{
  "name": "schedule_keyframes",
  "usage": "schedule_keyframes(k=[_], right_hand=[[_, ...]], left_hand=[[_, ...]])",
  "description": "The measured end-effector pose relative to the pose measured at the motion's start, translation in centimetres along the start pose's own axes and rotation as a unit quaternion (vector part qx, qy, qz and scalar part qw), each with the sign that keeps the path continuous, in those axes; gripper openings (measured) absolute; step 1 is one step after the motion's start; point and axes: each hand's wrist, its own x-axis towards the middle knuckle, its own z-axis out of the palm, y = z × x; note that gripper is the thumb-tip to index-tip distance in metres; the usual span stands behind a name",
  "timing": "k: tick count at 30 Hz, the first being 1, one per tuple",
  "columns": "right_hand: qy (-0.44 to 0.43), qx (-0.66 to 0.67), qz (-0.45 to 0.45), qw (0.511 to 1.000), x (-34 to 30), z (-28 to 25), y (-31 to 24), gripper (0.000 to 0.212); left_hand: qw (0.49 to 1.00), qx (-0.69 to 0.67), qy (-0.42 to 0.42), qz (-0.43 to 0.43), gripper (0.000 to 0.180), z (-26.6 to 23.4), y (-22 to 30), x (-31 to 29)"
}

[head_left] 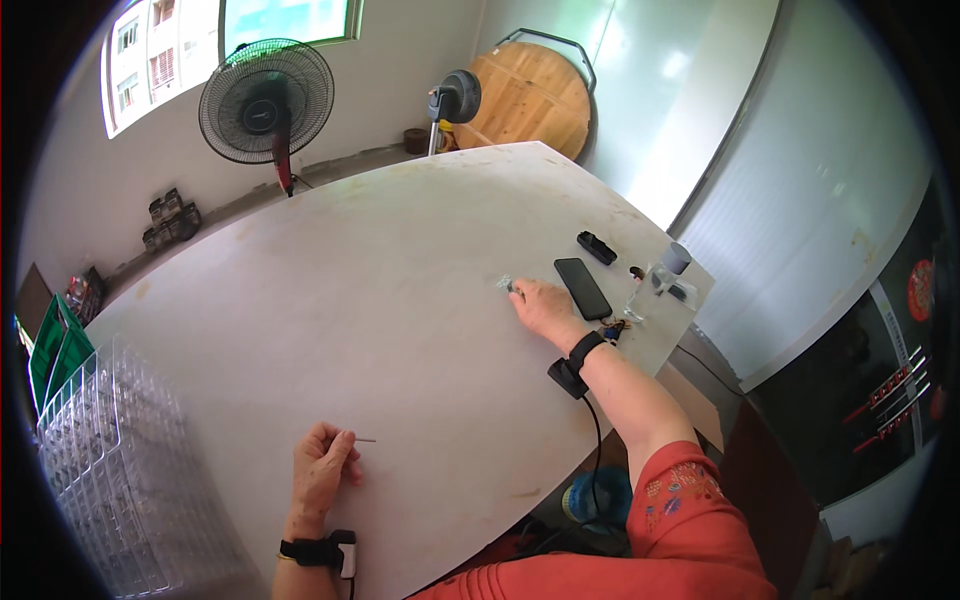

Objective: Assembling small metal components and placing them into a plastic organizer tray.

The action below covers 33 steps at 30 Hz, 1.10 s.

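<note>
My left hand [325, 462] is closed near the table's front edge, pinching a thin, short, greyish rod [367, 440]. The rod's free end points right, and the rest is hidden in the fingers. Farther off to the right, my right hand [545, 307] reaches over the tabletop with its fingertips pressed together. At those fingertips lies a small cluster of shiny, pale bits [503, 284], too small to name. Whatever the right fingers pinch cannot be made out. Both wrists wear black straps with small devices.
Beside my right hand lie a black phone [583, 289] and a black oblong object [597, 248]. A clear bottle with a grey cap [677, 258] stands near the white table's [300, 300] right edge. Clear plastic trays in a wire rack [110, 470] stand at left. A fan [265, 105] is beyond.
</note>
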Motion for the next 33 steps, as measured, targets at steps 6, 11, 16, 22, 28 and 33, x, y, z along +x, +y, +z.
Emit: schedule_keyframes(k=[6,11,16,22,28,33], right_hand=[[0.012,-0.076,0.047,0.996,0.4,-0.4,1.6,0.03],[0.125,-0.085,-0.096,0.984,-0.3,0.2,-0.5,0.031],[-0.061,0.259,-0.317,0.911,-5.7,-0.2,-11.0,0.023],[-0.182,0.357,-0.347,0.848,-13.5,-2.5,-18.9,0.023],[-0.248,0.406,-0.302,0.826,-14.0,-2.7,-18.7,0.019],[-0.307,0.447,-0.242,0.805,-14.4,-3.6,-18.6,0.018]], left_hand=[[1.0,0.025,0.002,-0.002,0.016,0.1,0.1,-0.1],[0.999,0.032,-0.008,0.006,0.015,0.3,-0.1,0.0],[0.999,0.035,-0.006,0.005,0.015,0.0,-0.2,-0.2],[0.998,0.038,-0.032,0.038,0.015,-0.1,-0.6,-0.2],[0.993,0.044,-0.088,0.07,0.014,0.1,-0.5,-0.4],[0.989,0.049,-0.126,0.06,0.014,-0.1,-0.6,-0.4]])
